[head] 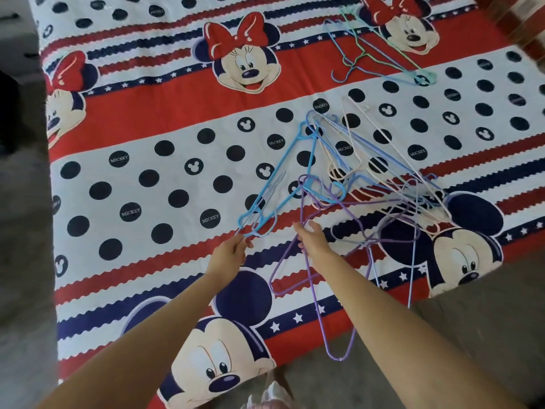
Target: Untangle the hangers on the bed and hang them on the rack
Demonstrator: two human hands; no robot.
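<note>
Blue plastic hanger (274, 184) is being pinched at its near end by the left hand (233, 250) — fingertips curled round the thin bar, the grip closing on it just above the bed sheet (141, 184). From that grip the hanger is running away and to the right, its far tip lying against the edge of the tangled pile of hangers (380, 178).

Just right of that grip, the right hand (312, 237) is reaching over a purple hanger (306, 278), fingers fairly straight and spread; whether it is actually holding the wire cannot be told, since the palm is covering the contact. The purple hanger is hanging down past the wrist, its lowest loop dangling beyond the near edge of the bed.

Beyond both hands the pile is lying in a heap — white, cream, pale blue and lilac wires crossing one another, spreading right of the right hand's grip toward a printed cartoon mouse face. Well beyond the pile, near the far right of the bed, a smaller cluster of green and blue hangers (380, 51) is lying apart from the rest.
</note>
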